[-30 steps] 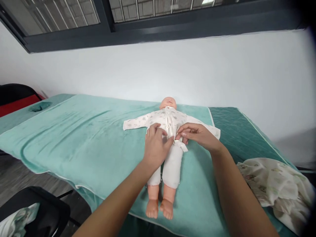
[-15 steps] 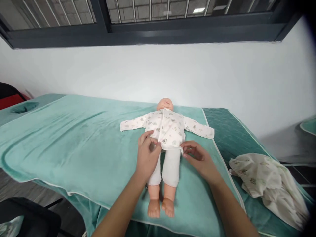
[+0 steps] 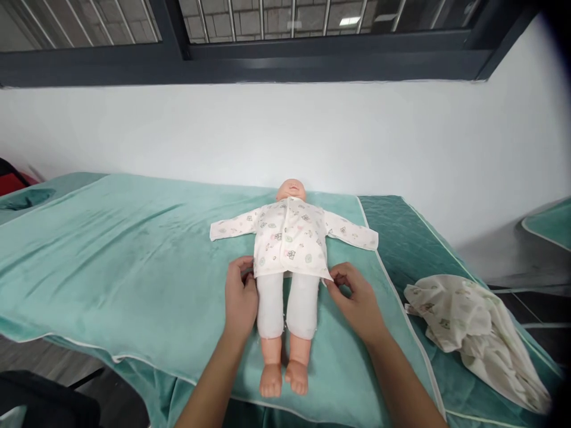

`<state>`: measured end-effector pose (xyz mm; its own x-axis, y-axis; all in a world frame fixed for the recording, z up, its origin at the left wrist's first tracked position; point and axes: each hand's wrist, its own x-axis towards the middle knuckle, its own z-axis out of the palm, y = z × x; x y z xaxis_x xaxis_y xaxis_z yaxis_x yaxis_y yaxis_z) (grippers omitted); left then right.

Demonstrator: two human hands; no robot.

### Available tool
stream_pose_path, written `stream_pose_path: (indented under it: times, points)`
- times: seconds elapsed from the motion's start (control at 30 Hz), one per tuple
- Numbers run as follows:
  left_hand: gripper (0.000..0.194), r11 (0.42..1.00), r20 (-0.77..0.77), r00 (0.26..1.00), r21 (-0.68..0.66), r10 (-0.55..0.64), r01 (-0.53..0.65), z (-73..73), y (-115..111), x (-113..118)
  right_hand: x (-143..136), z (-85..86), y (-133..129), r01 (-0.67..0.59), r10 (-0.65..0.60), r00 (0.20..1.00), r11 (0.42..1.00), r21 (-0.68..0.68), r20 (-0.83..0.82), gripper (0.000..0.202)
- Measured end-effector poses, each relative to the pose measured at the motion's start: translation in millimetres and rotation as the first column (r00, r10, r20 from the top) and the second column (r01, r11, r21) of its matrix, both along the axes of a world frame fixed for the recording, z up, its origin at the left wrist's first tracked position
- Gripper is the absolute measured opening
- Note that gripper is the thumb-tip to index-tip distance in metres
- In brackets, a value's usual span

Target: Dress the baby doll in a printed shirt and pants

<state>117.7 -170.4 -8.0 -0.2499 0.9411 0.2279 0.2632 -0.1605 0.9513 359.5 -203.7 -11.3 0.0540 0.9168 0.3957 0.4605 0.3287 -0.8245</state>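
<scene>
A baby doll [image 3: 292, 190] lies on its back, feet toward me, in white trousers and a printed white shirt [image 3: 289, 238] with both sleeves spread wide. My left hand [image 3: 241, 297] is at the shirt's lower left corner, fingers closed in a pinch and partly hidden behind the thumb; what lies between them is too small to make out. Over on the right, my right hand [image 3: 354, 294] pinches the shirt's lower right corner between thumb and fingertips. The hem lies across the top of the doll's trousers [image 3: 302, 306].
Under the doll, a light green cover [image 3: 134, 267] drapes over the bed. Crumpled printed cloth [image 3: 473, 327] lies to the right on darker green bedding. Behind are a white wall and a barred window. A black object [image 3: 49, 398] is at lower left.
My left hand has moved from the shirt's middle front to its lower left corner. The shirt's hem is spread wider and flatter. My right hand still pinches the right corner.
</scene>
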Motion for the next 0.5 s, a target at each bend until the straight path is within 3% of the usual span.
stream_pose_path:
  times: [0.23, 0.5]
  points:
    - [0.041, 0.990, -0.069, 0.993, -0.112, -0.094, 0.086, 1.2, -4.7, -14.6, -5.3, -4.2, 4.3, 0.103, -0.095, 0.994, 0.981, -0.166, 0.053, 0.016]
    - [0.049, 0.977, -0.264, 0.943, -0.113, -0.205, 0.181, -0.5, -0.9, -6.4, -10.5, -5.3, 4.2, 0.234, -0.199, 0.965, 0.946, -0.226, 0.169, 0.022]
